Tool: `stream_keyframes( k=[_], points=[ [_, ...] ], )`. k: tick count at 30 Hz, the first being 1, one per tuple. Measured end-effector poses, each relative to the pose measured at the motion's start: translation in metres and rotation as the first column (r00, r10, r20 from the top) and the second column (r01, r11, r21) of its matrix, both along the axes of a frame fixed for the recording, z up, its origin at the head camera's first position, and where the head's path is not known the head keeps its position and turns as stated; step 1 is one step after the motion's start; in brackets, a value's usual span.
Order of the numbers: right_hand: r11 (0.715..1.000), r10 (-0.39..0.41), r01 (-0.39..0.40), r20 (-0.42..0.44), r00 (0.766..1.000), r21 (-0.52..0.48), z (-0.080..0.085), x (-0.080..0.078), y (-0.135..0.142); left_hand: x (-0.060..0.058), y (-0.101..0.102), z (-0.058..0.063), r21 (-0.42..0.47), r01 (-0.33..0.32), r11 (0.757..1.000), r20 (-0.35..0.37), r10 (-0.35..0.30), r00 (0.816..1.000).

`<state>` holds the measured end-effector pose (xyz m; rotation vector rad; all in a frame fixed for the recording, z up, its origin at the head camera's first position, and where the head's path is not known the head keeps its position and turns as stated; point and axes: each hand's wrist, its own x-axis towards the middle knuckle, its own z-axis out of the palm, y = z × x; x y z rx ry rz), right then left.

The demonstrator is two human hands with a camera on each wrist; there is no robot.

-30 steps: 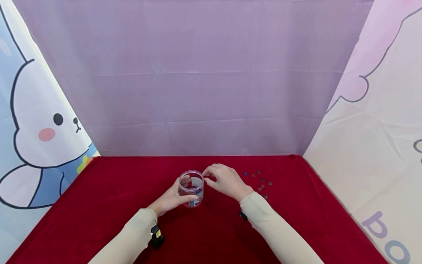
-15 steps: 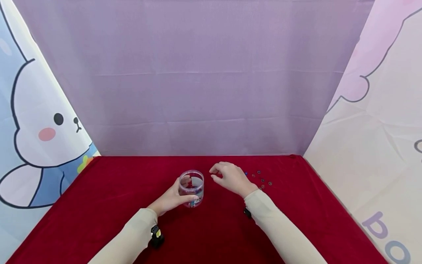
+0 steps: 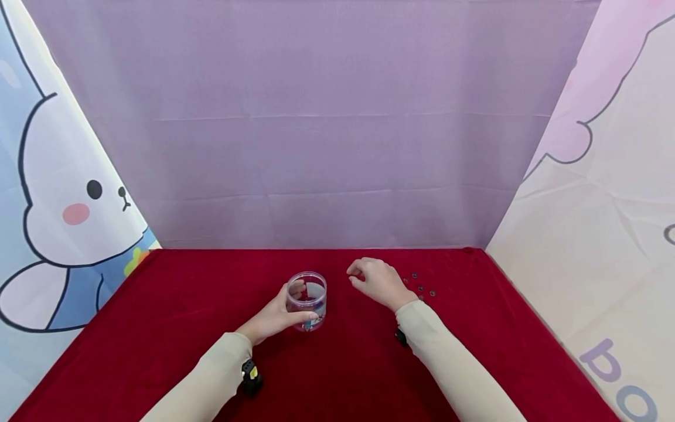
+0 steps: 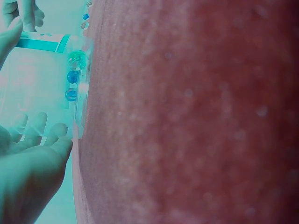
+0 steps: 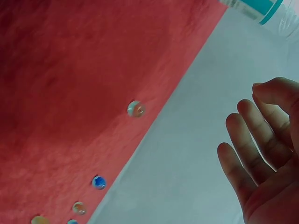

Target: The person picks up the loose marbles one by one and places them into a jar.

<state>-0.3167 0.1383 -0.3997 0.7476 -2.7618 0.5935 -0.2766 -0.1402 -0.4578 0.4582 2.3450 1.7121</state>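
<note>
My left hand grips a clear plastic jar that stands upright and lidless on the red cloth, thumb across its front and fingers round the far side. Low inside the jar, the left wrist view shows a blue marble, another blue one and a greenish marble. To the right of the jar, my right hand hovers over the cloth, its fingers relaxed and nothing between them. Several glass marbles lie beyond it; the right wrist view shows a clear one and a blue one among them.
The red velvet cloth covers the table. A lilac curtain hangs behind it, with printed cartoon sheets at the left and right sides.
My right hand has drawn back from the jar's rim toward the right, now covering some of the marbles in the head view. The left hand and the jar have stayed in place.
</note>
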Motion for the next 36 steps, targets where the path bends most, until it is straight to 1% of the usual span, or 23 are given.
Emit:
stream_keyframes(
  k=[5, 14, 24, 29, 36],
  points=[
    [0.998, -0.059, 0.059, 0.051, 0.997, 0.008, -0.004, -0.004, 0.007, 0.0, -0.001, 0.0, -0.005, 0.001, 1.0, -0.002, -0.001, 1.0],
    [0.994, -0.107, 0.107, 0.107, 0.988, 0.008, -0.016, -0.01, 0.017, -0.001, -0.001, 0.0, -0.004, 0.003, 1.0, -0.002, -0.003, 1.0],
    [0.98, -0.193, 0.182, 0.16, 0.968, 0.081, -0.028, -0.015, 0.024, -0.001, -0.001, -0.001, -0.007, 0.001, 1.0, 0.008, -0.001, 1.0],
    [0.971, -0.228, 0.21, 0.176, 0.958, 0.114, -0.033, -0.017, 0.026, 0.0, -0.001, -0.002, -0.004, -0.001, 1.0, 0.004, 0.001, 1.0],
    [0.97, -0.235, 0.212, 0.223, 0.946, 0.122, -0.036, -0.019, 0.026, 0.0, 0.0, -0.002, 0.011, -0.001, 1.0, 0.005, 0.001, 1.0]
  ],
)
